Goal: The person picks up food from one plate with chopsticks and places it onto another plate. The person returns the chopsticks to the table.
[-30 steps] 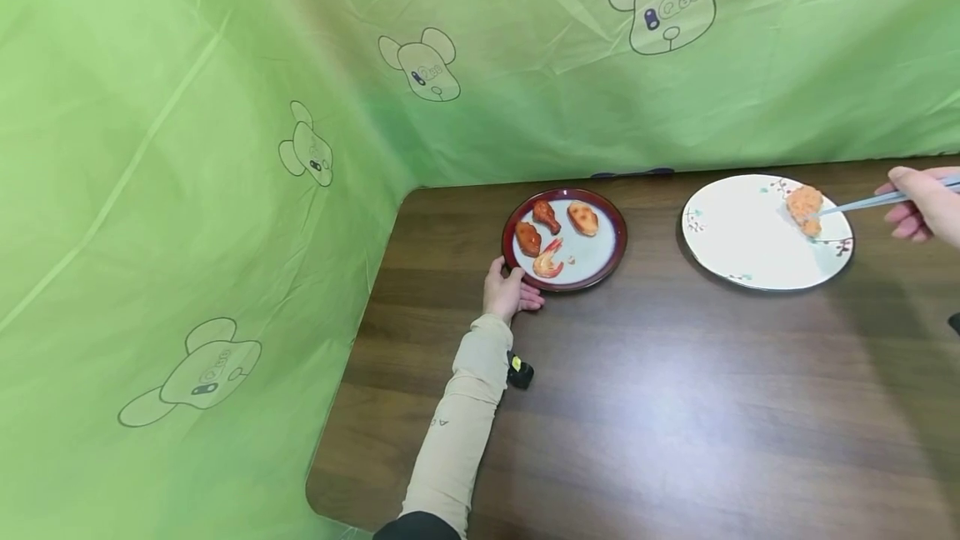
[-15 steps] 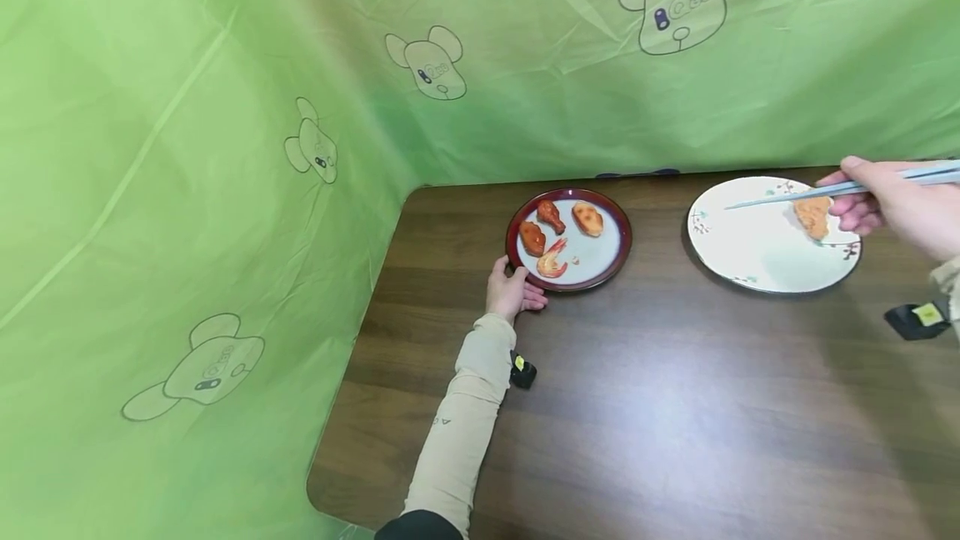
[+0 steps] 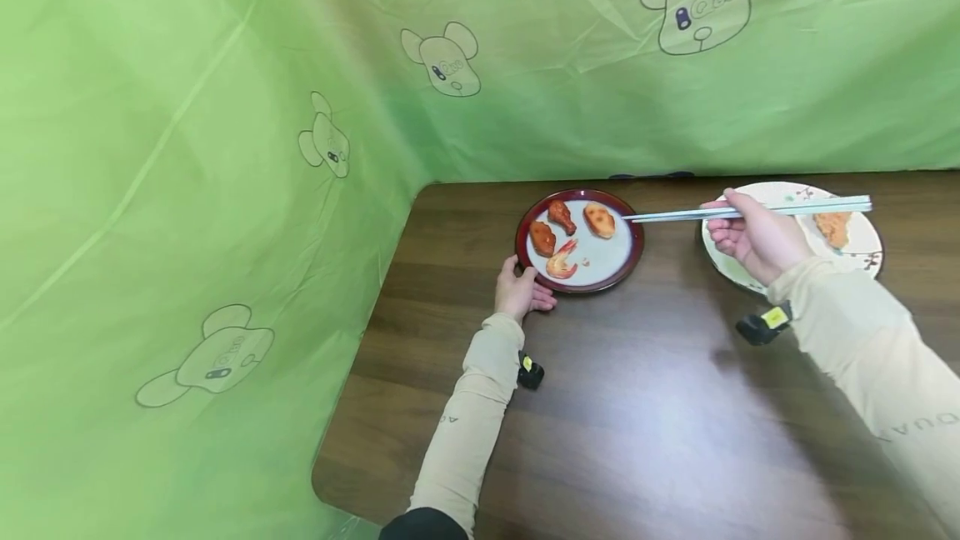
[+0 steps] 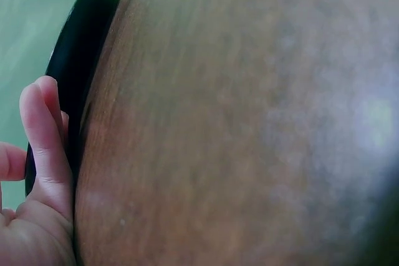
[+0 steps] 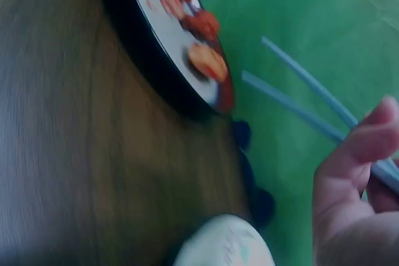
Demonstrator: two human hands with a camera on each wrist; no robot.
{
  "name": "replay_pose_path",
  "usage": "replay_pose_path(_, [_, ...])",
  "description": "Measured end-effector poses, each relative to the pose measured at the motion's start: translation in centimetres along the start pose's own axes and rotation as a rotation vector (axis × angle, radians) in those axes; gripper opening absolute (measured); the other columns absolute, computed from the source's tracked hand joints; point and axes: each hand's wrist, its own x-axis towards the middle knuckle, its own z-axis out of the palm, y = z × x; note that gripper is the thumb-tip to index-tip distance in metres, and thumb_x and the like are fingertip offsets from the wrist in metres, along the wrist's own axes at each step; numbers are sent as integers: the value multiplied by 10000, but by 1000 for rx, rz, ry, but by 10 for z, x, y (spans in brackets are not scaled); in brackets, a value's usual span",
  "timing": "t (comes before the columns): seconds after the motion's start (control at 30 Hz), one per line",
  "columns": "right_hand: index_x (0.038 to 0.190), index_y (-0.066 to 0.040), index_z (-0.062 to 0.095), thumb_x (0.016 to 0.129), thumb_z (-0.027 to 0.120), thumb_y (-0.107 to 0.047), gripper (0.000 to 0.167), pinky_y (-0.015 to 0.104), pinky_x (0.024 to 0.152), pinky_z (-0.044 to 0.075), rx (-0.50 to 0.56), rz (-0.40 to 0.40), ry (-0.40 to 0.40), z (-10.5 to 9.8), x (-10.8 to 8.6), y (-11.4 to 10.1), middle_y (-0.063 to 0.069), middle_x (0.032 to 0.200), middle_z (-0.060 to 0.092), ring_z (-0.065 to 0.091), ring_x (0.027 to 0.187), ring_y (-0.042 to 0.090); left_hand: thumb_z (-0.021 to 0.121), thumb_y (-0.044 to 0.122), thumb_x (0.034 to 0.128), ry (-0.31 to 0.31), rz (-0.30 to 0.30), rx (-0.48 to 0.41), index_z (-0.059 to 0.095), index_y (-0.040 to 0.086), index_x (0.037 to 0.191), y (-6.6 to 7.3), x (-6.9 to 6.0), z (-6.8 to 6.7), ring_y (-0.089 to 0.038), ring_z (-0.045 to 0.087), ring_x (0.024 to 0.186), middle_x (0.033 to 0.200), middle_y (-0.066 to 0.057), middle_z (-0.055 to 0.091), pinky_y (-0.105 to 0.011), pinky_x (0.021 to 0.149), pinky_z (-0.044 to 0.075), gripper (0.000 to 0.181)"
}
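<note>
At its lower-left rim, the brown-rimmed plate [image 3: 615, 252] is pinched by my left hand [image 3: 516, 294]. In the left wrist view the plate's dark side [image 4: 78, 45] runs between the thumb and the other fingers. On this plate lie a drumstick [image 3: 561, 217], a brown wing-like piece [image 3: 542, 238], a shrimp [image 3: 561, 260] and an oval golden piece [image 3: 599, 220]. My right hand [image 3: 761, 240] holds pale blue chopsticks [image 3: 675, 215], their tips over the plate's right rim. Nothing is between the tips, which stand apart in the right wrist view. Behind this hand is the white oval plate [image 3: 795, 190], bearing a fried piece [image 3: 832, 227].
Both plates rest on a brown wooden table [image 3: 637, 407], near its back edge. A green cloth [image 3: 540, 123] with bear-head drawings hangs behind and to the left. A black wrist camera [image 3: 763, 325] sits below the right hand.
My right hand has swept left with the chopsticks, from the oval plate's fried piece to the brown-rimmed plate. The left hand keeps its place at the rim. The view has shifted slightly.
</note>
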Motion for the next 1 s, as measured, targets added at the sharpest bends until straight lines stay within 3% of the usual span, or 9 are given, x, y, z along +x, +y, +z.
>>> replay_pose_path(0.27, [872,-99,680,1028,402,-332,395,180,514,472,31,56,62,20,19,21,17,691,592,539,581,100,436,113,980,0,5,-12,193,101,1527,-2,1,1,-174,608,417,597,-132,623,-289,418,560,599])
replay_pose_path(0.6, [851,-57,641,1040,357,-303,421,173,483,440,215,124,136,32,35,38,38,687,541,512,597,105,446,108,977,12,14,-7,205,98,1520,-2,1,1,-176,603,415,599,-144,615,-288,404,552,594])
replay_pose_path(0.73, [854,-59,627,1042,352,-290,406,171,464,429,208,105,136,40,39,44,35,660,544,508,571,103,447,122,987,17,7,11,207,104,1521,-1,1,1,-176,608,421,635,-174,640,-303,425,566,586])
replay_pose_path(1.0, [893,-72,619,1034,386,-287,347,164,492,438,150,83,154,55,47,50,21,656,562,520,583,89,444,117,981,18,-6,-10,204,114,1525,-1,1,1,-170,606,417,590,-114,602,-275,403,548,594])
